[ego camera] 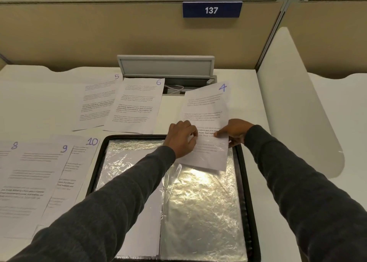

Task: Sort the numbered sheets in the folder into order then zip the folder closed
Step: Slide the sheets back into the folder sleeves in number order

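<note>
My left hand [181,139] and right hand [235,133] both pinch the thin white sheet marked 4 [206,106] by its lower half, fingers curled on the paper. Its bottom end lies over the far right corner of the open, black-rimmed folder [243,182]. The folder's crinkled, shiny plastic sleeve [198,212] lies flat, and sheet 5 [95,103] and sheet 6 [135,105] rest beyond on the smooth white desk [39,106].
</note>
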Demonstrator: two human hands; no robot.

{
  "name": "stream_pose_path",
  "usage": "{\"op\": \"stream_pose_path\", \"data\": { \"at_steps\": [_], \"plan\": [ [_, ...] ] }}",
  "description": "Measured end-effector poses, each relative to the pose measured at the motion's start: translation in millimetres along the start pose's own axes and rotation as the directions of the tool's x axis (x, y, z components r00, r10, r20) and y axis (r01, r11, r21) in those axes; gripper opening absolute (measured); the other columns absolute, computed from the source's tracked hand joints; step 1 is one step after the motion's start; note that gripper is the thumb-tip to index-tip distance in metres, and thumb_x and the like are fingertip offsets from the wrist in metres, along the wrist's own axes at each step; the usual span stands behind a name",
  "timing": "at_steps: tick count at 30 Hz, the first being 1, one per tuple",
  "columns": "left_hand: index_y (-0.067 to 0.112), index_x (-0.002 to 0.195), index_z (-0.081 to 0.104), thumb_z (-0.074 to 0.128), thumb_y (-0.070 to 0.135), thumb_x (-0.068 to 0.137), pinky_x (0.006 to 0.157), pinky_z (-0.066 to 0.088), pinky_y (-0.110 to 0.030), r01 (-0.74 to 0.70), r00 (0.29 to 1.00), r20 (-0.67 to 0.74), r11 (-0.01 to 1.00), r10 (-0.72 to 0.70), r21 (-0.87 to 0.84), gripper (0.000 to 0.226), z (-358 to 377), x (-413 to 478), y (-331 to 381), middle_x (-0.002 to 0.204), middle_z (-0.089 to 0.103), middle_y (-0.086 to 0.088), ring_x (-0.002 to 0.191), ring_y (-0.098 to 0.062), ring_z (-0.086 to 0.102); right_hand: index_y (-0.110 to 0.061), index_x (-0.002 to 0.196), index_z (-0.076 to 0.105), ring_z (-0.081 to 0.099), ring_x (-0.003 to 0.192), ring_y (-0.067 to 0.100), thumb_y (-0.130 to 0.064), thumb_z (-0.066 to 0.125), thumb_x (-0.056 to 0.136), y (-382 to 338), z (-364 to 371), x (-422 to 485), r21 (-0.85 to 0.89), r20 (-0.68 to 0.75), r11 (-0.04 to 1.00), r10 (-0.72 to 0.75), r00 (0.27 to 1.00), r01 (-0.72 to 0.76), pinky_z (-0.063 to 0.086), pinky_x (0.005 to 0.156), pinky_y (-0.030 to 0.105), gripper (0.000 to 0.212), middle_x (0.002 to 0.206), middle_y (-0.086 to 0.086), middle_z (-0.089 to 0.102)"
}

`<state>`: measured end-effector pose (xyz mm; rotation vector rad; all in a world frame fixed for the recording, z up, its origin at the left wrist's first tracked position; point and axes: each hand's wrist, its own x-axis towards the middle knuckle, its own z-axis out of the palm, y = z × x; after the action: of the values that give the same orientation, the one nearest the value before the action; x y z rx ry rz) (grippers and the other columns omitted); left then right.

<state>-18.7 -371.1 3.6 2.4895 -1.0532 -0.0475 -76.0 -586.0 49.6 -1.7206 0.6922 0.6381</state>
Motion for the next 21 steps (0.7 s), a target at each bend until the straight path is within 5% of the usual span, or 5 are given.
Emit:
{"op": "stream_pose_path", "data": {
  "at_steps": [5,11,14,18,21],
  "plan": [
    [0.023,0.091,0.065,0.063,0.037,0.083,0.081,0.039,-0.038,-0.047,0.998,0.035,0.994,0.051,-0.099,0.017,4.3,6.1,10.5,0.092,0.057,0.005,0.089,-0.016,0.051,-0.007,0.119,0.061,0.065,0.084,0.022,-0.011,0.071,0.09,-1.4,15.5,3.2,-0.068,-0.028,0.998,-0.016,0.999,0.014,0.056,0.069,0.033,0.031,0.096,0.009,0.068],
    [0.018,0.096,0.069,0.066,0.035,0.089,0.085,0.043,-0.04,-0.081,0.996,0.039,0.989,0.086,-0.125,0.019,14.2,16.5,32.6,0.099,0.058,0.0,0.094,-0.018,0.048,-0.009,0.119,0.063,0.069,0.105,0.036,-0.013,0.068,0.091,-4.3,18.2,-1.6,-0.105,-0.029,0.994,-0.009,1.0,0.006,0.059,0.089,0.045,0.029,0.111,0.018,0.071],
    [0.019,0.093,0.067,0.067,0.034,0.087,0.086,0.044,-0.043,-0.057,0.998,-0.005,0.991,0.057,-0.12,0.016,16.8,21.8,33.6,0.1,0.057,0.0,0.095,-0.019,0.05,-0.01,0.112,0.063,0.071,0.095,0.032,-0.021,0.068,0.093,-0.4,14.8,-4.6,-0.05,-0.018,0.999,0.012,1.0,-0.013,0.061,0.081,0.042,0.023,0.105,0.016,0.072],
    [0.022,0.094,0.061,0.067,0.038,0.084,0.086,0.043,-0.042,-0.078,0.997,-0.002,0.984,0.079,-0.16,0.02,15.2,30.9,26.1,0.102,0.054,0.001,0.096,-0.018,0.049,-0.009,0.111,0.067,0.067,0.093,0.031,-0.053,0.065,0.092,13.4,13.7,-5.3,0.046,-0.06,0.998,-0.046,0.997,0.048,0.056,0.084,0.043,0.048,0.105,0.014,0.073],
    [0.022,0.112,0.055,0.063,0.042,0.087,0.094,0.042,-0.043,0.022,1.0,0.001,0.99,-0.022,-0.139,0.033,10.4,55.6,15.8,0.119,0.054,-0.002,0.108,-0.021,0.05,-0.015,0.111,0.067,0.067,0.095,0.027,-0.057,0.058,0.094,26.3,17.1,-8.9,0.146,-0.094,0.982,-0.103,0.99,0.116,0.053,0.087,0.042,0.046,0.104,0.008,0.074]
  ]
}}
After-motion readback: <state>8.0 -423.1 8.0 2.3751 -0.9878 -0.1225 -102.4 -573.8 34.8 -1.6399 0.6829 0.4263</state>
